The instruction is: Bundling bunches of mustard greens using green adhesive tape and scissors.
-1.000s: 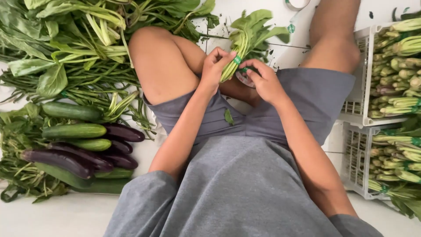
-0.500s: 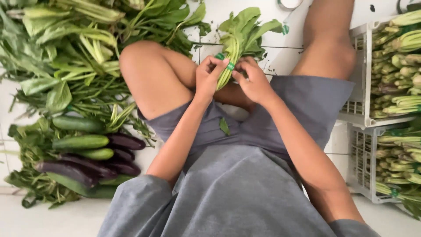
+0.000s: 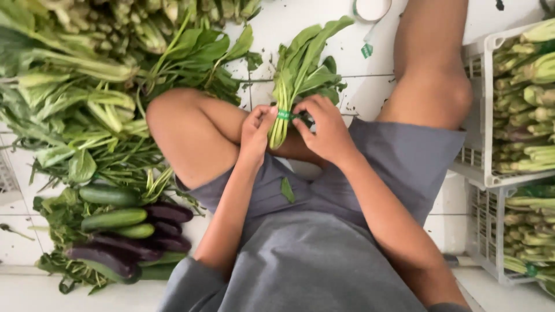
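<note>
A person sits on a white tiled floor [image 3: 260, 23] with knees spread, and both hands meet over a bunch of leafy greens [image 3: 300, 75] held upright between the knees. The left hand [image 3: 255, 132] closes around the pale stems from the left, thumb against them. The right hand [image 3: 326, 130] pinches at the same spot from the right, fingertips on a green tape band [image 3: 284, 115] that wraps the stems just above their cut ends. The leaves fan up toward the far edge of the floor, where a roll of tape [image 3: 370, 8] lies. A single loose leaf [image 3: 287, 189] rests on the grey shorts below the hands. Along the floor's left side spreads a heap of loose greens [image 3: 75, 98], and near its near-left corner cucumbers [image 3: 110, 208] lie just beside purple eggplants [image 3: 133, 242]. Against the right edge stand white plastic crates [image 3: 480, 104], one behind the other, both filled with bundled greens [image 3: 529, 92].
</note>
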